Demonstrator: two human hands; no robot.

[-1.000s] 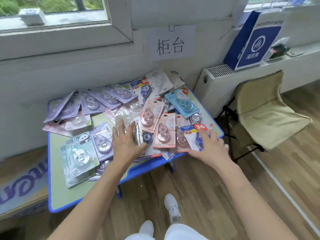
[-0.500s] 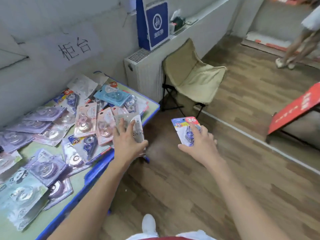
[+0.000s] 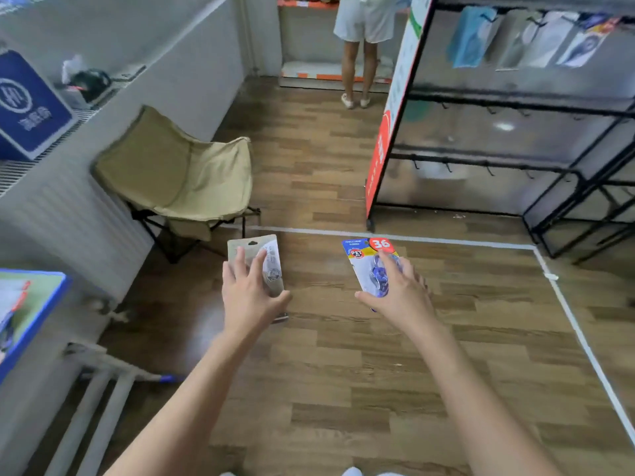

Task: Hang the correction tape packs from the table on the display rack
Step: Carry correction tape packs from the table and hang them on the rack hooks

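Observation:
My left hand (image 3: pixel 248 293) grips a grey-beige correction tape pack (image 3: pixel 258 257) from above, held out over the wooden floor. In my right hand (image 3: pixel 400 292) is a blue and yellow pack (image 3: pixel 366 261) with a red "36" label, fingers curled over its blister. The black display rack (image 3: pixel 508 108) stands at the upper right, well ahead of both hands, with rows of hooks and a few packs hanging along its top bar. Only a blue-edged corner of the table (image 3: pixel 41 297) shows at the far left.
A beige folding chair (image 3: pixel 178 173) stands left of my path by the radiator (image 3: pixel 62 214). A red sign panel (image 3: pixel 388 132) fronts the rack's left end. Another person (image 3: pixel 360 46) stands at the far wall. White tape lines (image 3: pixel 567 314) mark the floor.
I have turned right, away from the table, toward the rack. Both hands lifted a pack each off the table and now carry them over the floor.

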